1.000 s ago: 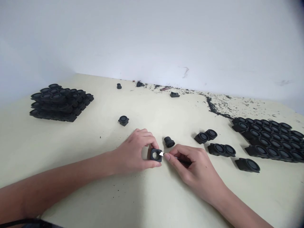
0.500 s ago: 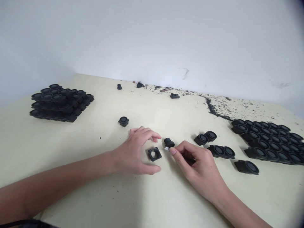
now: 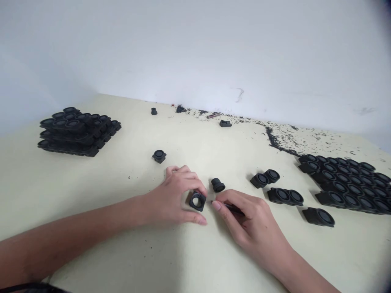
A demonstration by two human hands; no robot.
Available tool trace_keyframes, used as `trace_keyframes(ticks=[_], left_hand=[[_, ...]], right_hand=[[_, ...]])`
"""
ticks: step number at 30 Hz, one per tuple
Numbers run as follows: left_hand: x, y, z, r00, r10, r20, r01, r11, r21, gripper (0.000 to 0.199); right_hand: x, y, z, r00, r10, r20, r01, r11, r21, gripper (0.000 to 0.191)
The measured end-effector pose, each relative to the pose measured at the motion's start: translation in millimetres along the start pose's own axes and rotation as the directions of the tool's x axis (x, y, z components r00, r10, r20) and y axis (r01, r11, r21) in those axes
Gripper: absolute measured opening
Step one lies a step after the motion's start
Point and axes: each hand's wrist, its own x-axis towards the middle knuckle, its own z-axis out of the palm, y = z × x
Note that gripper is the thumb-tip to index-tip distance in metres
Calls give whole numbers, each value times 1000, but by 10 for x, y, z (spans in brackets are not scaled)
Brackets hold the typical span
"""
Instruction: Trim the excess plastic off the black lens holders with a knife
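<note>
My left hand [image 3: 183, 195] curves around a small black square part with a round hole [image 3: 197, 201]. Its index finger touches the part's upper edge, while the thumb lies just below with a small gap. In my right hand [image 3: 249, 219] is a slim dark craft knife [image 3: 232, 208], pinched between thumb and fingers, its short tip pointing left at the square part. The rest of its handle is hidden in the palm. Just beyond the right fingertips lies a black flanged round plug [image 3: 218, 185] on the table, touched by neither hand.
Stacked black parts [image 3: 76, 132] stand at left, and rows of similar parts [image 3: 345, 181] at right. Between hand and rows lie several loose ones [image 3: 282, 196]. A single part [image 3: 159, 156] sits beyond my left hand. Black shavings [image 3: 271, 138] and a reddish stick [image 3: 214, 115] lie along the wall.
My left fingers have come in to touch the square part, which has turned slightly. My right hand has drawn the knife tip away from the plug, down towards the square part.
</note>
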Motion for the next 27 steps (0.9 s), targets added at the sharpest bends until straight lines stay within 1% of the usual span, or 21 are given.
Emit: trace_keyframes(ticks=[2,3,4,7,9,12,15,19,23,25,27], left_hand=[[-5,20,-13,999,32,31,-33,999,16,55],[-8,26,-26,998,48,44,-49,999,18,55],[-9,29,-41,997,58,53,-59,998,18,52],[-1,3,-84,992,83,94,-83,997,-7,33],[10,-32,-94,988,104,114,-101,995,-27,29],[25,-76,-72,988,112,111,-110,994,-27,36],[27,-87,-40,991,104,88,-102,994,-33,36],[20,-81,-27,992,89,85,-86,996,-39,35],[24,-85,-33,993,88,73,-85,995,-44,37],[27,-83,-33,993,90,73,-86,995,-46,36],[28,-79,-33,993,90,75,-87,995,-43,37]], right_hand=[[-18,-25,34,999,-42,-8,42,999,-7,20],[-26,-36,51,999,-41,-14,41,999,-7,21],[-31,-44,67,1000,-25,-17,25,1000,-2,21],[-33,-55,92,998,58,-1,-57,997,41,21],[-26,-60,90,997,80,21,-81,993,82,21],[-16,-72,77,995,79,59,-86,989,123,20],[-13,-84,69,994,78,71,-86,988,127,21],[-15,-89,59,993,89,79,-99,987,126,23],[-20,-84,56,992,26,127,-45,988,150,20],[-25,-81,64,995,21,95,-34,990,134,19],[-35,-81,76,1000,25,18,-27,994,109,18]])
